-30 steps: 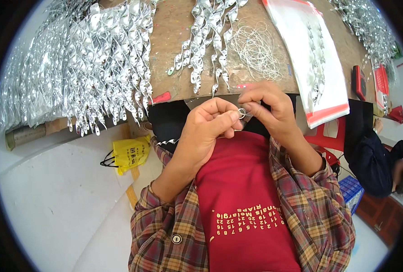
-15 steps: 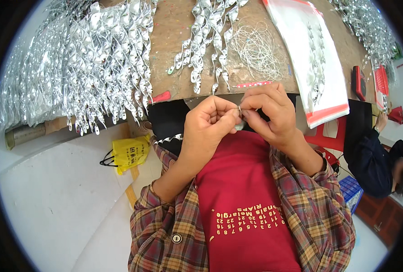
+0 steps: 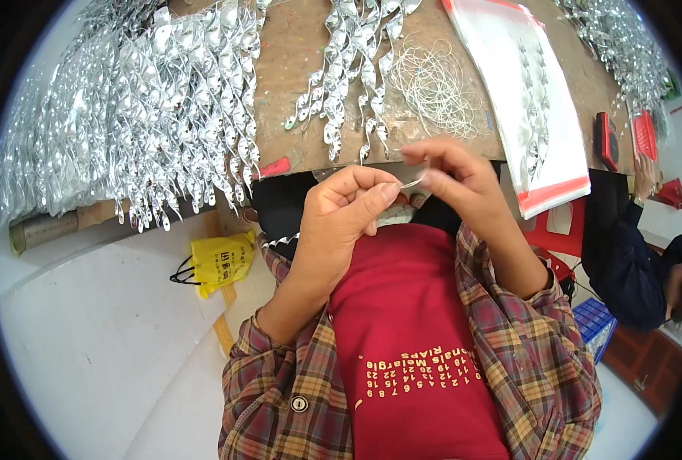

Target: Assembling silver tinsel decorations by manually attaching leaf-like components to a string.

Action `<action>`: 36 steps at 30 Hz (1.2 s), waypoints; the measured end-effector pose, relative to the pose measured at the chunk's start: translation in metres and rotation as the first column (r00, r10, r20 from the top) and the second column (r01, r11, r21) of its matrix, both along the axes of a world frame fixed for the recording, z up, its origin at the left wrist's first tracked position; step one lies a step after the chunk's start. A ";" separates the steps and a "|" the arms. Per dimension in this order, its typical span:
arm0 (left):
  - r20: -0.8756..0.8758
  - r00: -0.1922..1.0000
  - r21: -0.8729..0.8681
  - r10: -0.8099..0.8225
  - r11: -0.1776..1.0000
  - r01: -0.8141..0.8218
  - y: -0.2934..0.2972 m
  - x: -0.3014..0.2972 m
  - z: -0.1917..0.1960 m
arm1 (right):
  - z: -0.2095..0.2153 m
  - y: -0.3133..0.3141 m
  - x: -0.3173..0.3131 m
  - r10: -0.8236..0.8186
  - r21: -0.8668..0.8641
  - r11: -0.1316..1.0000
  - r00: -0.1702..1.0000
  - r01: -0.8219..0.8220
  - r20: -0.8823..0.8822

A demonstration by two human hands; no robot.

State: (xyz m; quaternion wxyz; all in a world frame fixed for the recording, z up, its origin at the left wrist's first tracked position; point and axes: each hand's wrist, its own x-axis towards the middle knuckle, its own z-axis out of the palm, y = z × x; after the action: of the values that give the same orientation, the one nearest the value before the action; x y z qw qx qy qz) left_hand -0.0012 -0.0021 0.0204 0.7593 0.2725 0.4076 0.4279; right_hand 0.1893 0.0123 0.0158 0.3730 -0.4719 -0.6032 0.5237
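Note:
My left hand is closed in a pinch, with thumb and forefinger on a short loop of thin white string. The loop sticks out to the right toward my right hand. That hand's fingertips are smeared by motion; its thumb tip is beside the loop's end, and I cannot tell whether it grips the string. Both hands are above my lap, just off the table's front edge. A loose tangle of the same pale string lies on the table beyond them.
Twisted silver foil strips hang over the table edge at left; more foil spirals lie mid-table. Clear bags with red edges overhang at right, near a red-black box. A person's sleeve is at far right.
My right hand has pulled back slightly right from the left fingertips, its fingers spreading. The string loop now shows between the hands. My left hand has shifted a little left.

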 end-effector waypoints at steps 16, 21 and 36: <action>-0.120 0.963 0.063 -0.243 0.966 0.251 -0.006 -0.002 0.005 | 0.000 0.013 -0.004 -0.243 0.550 0.834 0.917 0.032 0.315; -0.083 0.941 0.208 -0.327 0.918 0.337 -0.009 -0.007 -0.010 | 0.002 0.031 0.015 -0.416 0.486 0.814 0.904 0.318 0.104; -0.600 0.593 0.568 0.537 0.808 -0.156 0.114 -0.093 0.068 | -0.001 0.026 0.030 -0.200 0.194 0.961 0.980 0.195 0.005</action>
State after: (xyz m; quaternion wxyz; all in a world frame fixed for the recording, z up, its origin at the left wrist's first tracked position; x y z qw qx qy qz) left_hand -0.0940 0.1119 0.0888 0.3388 0.5042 0.6114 0.5072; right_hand 0.2193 0.0384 0.0146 0.4601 -0.4976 -0.6055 0.4173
